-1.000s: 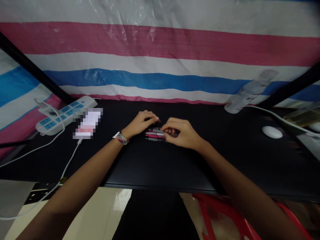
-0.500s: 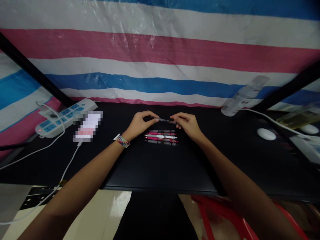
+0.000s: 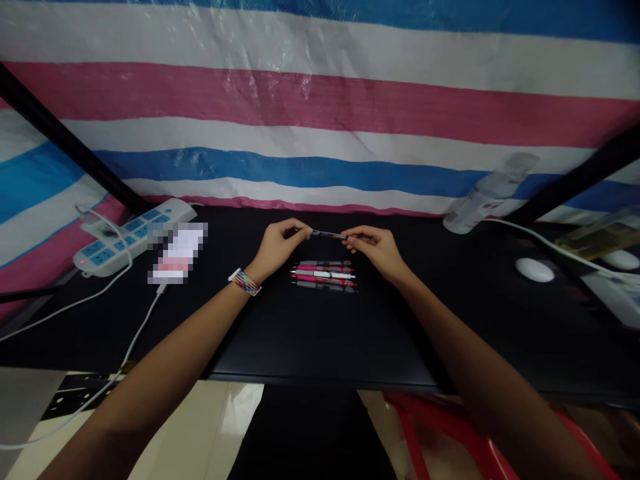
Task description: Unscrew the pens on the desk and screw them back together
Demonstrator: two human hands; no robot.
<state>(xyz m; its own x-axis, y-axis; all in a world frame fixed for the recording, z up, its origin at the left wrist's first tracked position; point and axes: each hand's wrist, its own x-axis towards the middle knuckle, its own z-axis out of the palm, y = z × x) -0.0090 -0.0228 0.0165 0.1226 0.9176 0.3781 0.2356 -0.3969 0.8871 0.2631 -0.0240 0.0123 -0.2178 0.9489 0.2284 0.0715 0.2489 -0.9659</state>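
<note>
A dark pen (image 3: 329, 234) is stretched sideways between my two hands, a little above the desk. My left hand (image 3: 281, 245) pinches its left end between thumb and fingers, and a striped woven band circles that wrist. Its right end is in the closed fingers of my right hand (image 3: 374, 249). Just nearer to me, several pens (image 3: 324, 275) lie side by side on the black desk (image 3: 320, 333). Dark grey ones are at the far and near sides of the row, with red and white ones between.
A power strip (image 3: 135, 237) and a blurred-out phone (image 3: 179, 252) with white cables lie on the left. To the right are a clear bottle (image 3: 480, 200), a white mouse (image 3: 534, 269) and a bottle with yellowish liquid (image 3: 600, 233). Striped sheeting (image 3: 320, 100) hangs behind. A red stool (image 3: 415, 427) stands below.
The held pen has turned closer to level, its right end rising slightly. My left fingers have shifted a little leftward along it. The row of pens stays put.
</note>
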